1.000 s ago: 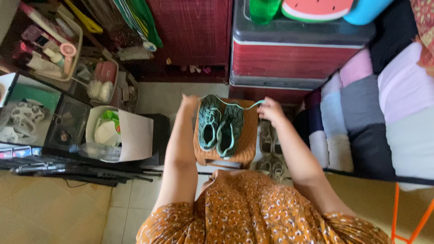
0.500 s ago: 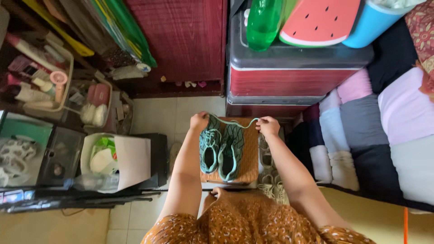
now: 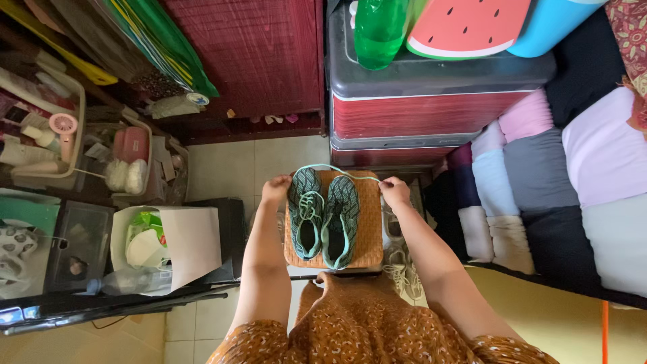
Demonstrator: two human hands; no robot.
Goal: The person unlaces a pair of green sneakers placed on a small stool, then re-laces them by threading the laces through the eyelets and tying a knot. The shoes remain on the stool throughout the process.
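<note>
Shoelace — pale mint, drawn in a shallow arc between the two hands, just past the toes of a pair of teal knit shoes. Shoes sit side by side, toes pointing away from the person, on a small woven stool directly before the knees; the raised seat puts them within easy reach of both arms. Left hand is closed at the stool's left edge, fingers pinched on one end of the lace beside the left shoe's toe. Right hand pinches the other end at the stool's right edge — the two grips well apart, which likely keeps the lace taut and off the shoes. Left shoe shows lacing across its tongue; right shoe's eyelets look bare, though detail is small. Pale sandals lie on the floor just right of the stool. Left, a white paper bag. Beyond, a red storage trunk, a green bottle on top
</note>
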